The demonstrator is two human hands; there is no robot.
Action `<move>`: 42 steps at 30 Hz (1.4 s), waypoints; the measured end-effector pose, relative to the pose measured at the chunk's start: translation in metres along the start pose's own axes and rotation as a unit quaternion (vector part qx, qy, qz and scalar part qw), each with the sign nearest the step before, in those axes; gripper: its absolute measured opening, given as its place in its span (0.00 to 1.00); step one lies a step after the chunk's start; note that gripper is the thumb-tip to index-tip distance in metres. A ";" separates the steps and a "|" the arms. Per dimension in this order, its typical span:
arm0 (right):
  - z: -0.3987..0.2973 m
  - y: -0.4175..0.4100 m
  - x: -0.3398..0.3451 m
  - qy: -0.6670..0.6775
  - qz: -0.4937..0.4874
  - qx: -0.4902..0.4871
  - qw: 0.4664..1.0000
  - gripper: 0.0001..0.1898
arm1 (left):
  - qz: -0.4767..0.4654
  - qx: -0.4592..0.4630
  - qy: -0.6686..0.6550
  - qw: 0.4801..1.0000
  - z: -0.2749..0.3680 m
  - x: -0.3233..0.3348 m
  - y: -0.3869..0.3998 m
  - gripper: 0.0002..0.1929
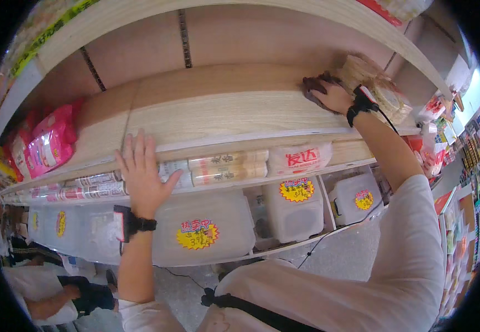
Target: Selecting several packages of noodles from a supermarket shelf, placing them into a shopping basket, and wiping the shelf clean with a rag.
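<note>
My right hand (334,97) presses a dark brown cloth (317,89) onto the wooden shelf board (223,110), near its right end. Just beyond that hand sit bagged noodle cakes (383,85) in clear wrapping. My left hand (144,170) is spread with its fingers apart at the shelf's front edge and holds nothing. Whether its fingertips rest on the board or hover over it, I cannot tell. Both wrists wear black straps with small devices. Below the left hand's level run packs of dried noodles (229,168) on a lower shelf.
Pink bags (53,141) stand at the shelf's left end. A white bag with red print (300,158) lies beside the noodle packs. Lidded plastic bins (202,228) with yellow price stickers fill the lowest level. Another person (53,290) is at lower left. An upper shelf edge (223,5) arches overhead.
</note>
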State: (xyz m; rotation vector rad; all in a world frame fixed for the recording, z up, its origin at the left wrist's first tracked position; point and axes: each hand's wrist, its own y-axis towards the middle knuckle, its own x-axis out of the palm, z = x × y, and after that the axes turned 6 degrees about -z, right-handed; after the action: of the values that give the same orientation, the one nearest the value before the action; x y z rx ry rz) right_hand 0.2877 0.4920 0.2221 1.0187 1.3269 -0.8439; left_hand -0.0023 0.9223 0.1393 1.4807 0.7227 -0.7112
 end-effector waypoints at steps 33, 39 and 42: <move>-0.259 0.007 0.014 0.104 -0.054 -0.435 0.893 0.37 | 0.067 -0.001 0.025 0.997 -0.007 0.016 -0.003 0.45; -0.059 -0.026 0.000 0.048 -0.048 -0.250 0.966 0.35 | 0.080 0.016 0.063 0.995 -0.006 0.017 -0.001 0.44; 0.005 -0.058 -0.017 0.093 -0.114 -0.109 0.983 0.33 | 0.074 -0.001 0.059 0.996 -0.002 0.021 0.000 0.43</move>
State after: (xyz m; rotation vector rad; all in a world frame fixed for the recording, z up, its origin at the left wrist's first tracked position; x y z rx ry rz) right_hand 0.2346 0.4657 0.2325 0.7972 1.6814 -0.7654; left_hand 0.0106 0.9244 0.1230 1.5669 0.6939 -0.5144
